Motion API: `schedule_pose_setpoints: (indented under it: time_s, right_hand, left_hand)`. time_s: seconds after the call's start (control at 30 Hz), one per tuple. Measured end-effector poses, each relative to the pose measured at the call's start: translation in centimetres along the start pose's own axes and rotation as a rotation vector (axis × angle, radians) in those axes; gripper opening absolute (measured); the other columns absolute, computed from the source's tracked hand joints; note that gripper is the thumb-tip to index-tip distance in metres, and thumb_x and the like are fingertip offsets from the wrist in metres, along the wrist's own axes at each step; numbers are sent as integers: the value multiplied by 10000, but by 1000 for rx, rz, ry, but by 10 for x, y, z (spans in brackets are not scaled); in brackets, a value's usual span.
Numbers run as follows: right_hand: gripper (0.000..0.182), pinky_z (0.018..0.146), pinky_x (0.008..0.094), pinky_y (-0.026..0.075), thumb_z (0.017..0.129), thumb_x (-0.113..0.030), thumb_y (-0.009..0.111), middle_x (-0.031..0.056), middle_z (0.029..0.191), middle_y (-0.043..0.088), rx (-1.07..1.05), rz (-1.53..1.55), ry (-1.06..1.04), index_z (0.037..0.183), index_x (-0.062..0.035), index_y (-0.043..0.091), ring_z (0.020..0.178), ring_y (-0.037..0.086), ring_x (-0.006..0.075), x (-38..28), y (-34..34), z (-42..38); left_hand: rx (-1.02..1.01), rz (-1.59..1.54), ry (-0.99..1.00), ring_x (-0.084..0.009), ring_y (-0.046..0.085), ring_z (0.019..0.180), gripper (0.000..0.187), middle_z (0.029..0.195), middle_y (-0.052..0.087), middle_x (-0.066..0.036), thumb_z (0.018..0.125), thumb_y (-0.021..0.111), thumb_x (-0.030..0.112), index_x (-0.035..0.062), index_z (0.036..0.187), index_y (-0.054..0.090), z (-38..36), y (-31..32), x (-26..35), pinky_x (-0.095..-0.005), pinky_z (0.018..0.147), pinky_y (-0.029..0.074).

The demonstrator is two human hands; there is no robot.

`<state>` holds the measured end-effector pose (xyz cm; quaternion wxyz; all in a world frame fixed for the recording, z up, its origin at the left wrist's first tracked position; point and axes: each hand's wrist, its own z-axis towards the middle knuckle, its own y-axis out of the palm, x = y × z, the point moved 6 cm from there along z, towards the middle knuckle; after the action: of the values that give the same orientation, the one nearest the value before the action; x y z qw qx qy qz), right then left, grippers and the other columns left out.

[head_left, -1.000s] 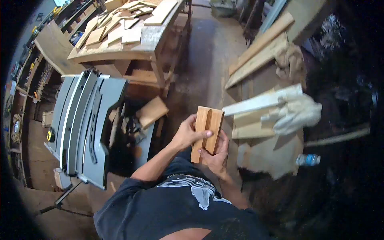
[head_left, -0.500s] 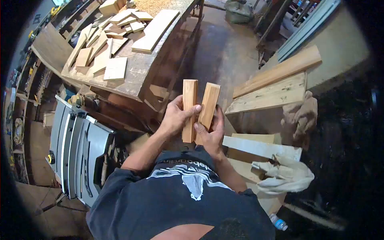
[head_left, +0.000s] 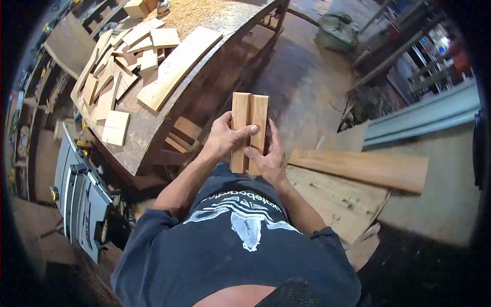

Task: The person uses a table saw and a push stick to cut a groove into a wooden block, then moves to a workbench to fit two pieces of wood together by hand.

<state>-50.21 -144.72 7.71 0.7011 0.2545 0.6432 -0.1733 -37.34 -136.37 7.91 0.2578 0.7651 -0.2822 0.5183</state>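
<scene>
Centre: two wooden blocks [head_left: 259, 112] side by side, between left hand [head_left: 221, 139] and right hand [head_left: 271, 161]
Ahead left: workbench [head_left: 134, 153]
On workbench: pile of wood pieces [head_left: 116, 128] at left, long board [head_left: 181, 69] right of it, shavings [head_left: 204, 13] toward the far end
Left: table saw [head_left: 82, 199], nearer than the workbench
Far left: shelves [head_left: 29, 120]
Ahead right: sack [head_left: 337, 33] on floor [head_left: 302, 77]
Right: plank [head_left: 363, 168], wide board [head_left: 337, 199] along its near side, long panels [head_left: 419, 116] beyond
</scene>
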Motion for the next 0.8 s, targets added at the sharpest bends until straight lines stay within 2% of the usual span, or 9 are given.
schedule_pose_setpoints:
  time_s: [0.17, 0.27, 0.4, 0.47, 0.53, 0.57, 0.67, 0.73, 0.8]
  right_hand:
    - [902, 1096, 390, 456, 880, -84, 778, 222, 1417, 474, -64, 108, 121, 1547, 46, 184, 1317, 505, 273, 18, -41, 97]
    - [906, 1054, 384, 488, 867, -132, 791, 234, 1433, 482, -72, 38, 53, 1546, 42, 218, 1278, 551, 287, 40, -58, 154]
    - [884, 1067, 389, 472, 876, -124, 775, 221, 1434, 484, -105, 60, 149, 1544, 44, 220, 1291, 539, 278, 46, -77, 243]
    - [873, 1084, 390, 451, 875, -120, 766, 212, 1423, 499, -90, -95, 65, 1542, 41, 225, 1300, 529, 277, 43, -88, 289]
    - [882, 1095, 388, 438, 868, -116, 763, 215, 1444, 478, -108, -124, 189, 1544, 37, 218, 1326, 504, 274, 32, -94, 335]
    - [894, 1112, 400, 418, 864, -125, 765, 220, 1468, 454, -119, -63, 126, 1546, 34, 209, 1342, 490, 288, 47, -98, 356]
    - [953, 1155, 416, 359, 908, -277, 752, 271, 1484, 416, -240, -228, 185, 1574, 32, 144, 1381, 449, 319, 53, -106, 421]
    - [947, 1089, 408, 431, 932, -332, 729, 292, 1427, 471, -286, -408, 106, 1573, 47, 144, 1288, 541, 313, 62, -117, 461]
    - [924, 869, 357, 569, 958, -307, 711, 206, 1315, 564, -353, -242, 289, 1580, 35, 120, 1114, 619, 253, 67, -120, 502]
  left_hand:
    - [72, 11, -44, -231, 680, 999, 565, 1143, 664, -172, 882, 782, 205, -63, 1305, 520, 87, 20, 12, -376, 875, 568]
    - [117, 46, -60, -223, 680, 997, 567, 1138, 665, -168, 882, 780, 205, -66, 1307, 519, 137, 28, 33, -365, 873, 567]
    - [106, -74, -74, -213, 677, 989, 562, 1117, 675, -161, 883, 781, 210, -67, 1301, 528, 225, 33, 45, -368, 871, 565]
    - [60, -87, -64, -195, 676, 959, 592, 1094, 694, -153, 829, 844, 282, -59, 1231, 574, 274, 34, 53, -359, 866, 559]
    - [92, 73, -24, -188, 667, 998, 584, 1116, 693, -156, 849, 822, 281, -63, 1248, 572, 325, 33, 70, -356, 901, 543]
    - [95, 187, -46, -192, 661, 1029, 597, 1136, 692, -164, 851, 813, 301, -66, 1257, 574, 348, 30, 80, -358, 931, 529]
    - [83, 374, -8, -209, 664, 1031, 663, 1131, 691, -182, 828, 828, 341, -80, 1264, 559, 428, 8, 93, -374, 929, 532]
    - [12, 327, 54, -205, 666, 1027, 663, 1119, 694, -184, 830, 828, 334, -87, 1264, 556, 465, 1, 125, -375, 913, 540]
    - [-17, 375, -50, -193, 671, 1004, 640, 1099, 708, -150, 828, 837, 346, -62, 1254, 589, 513, -15, 145, -364, 878, 550]
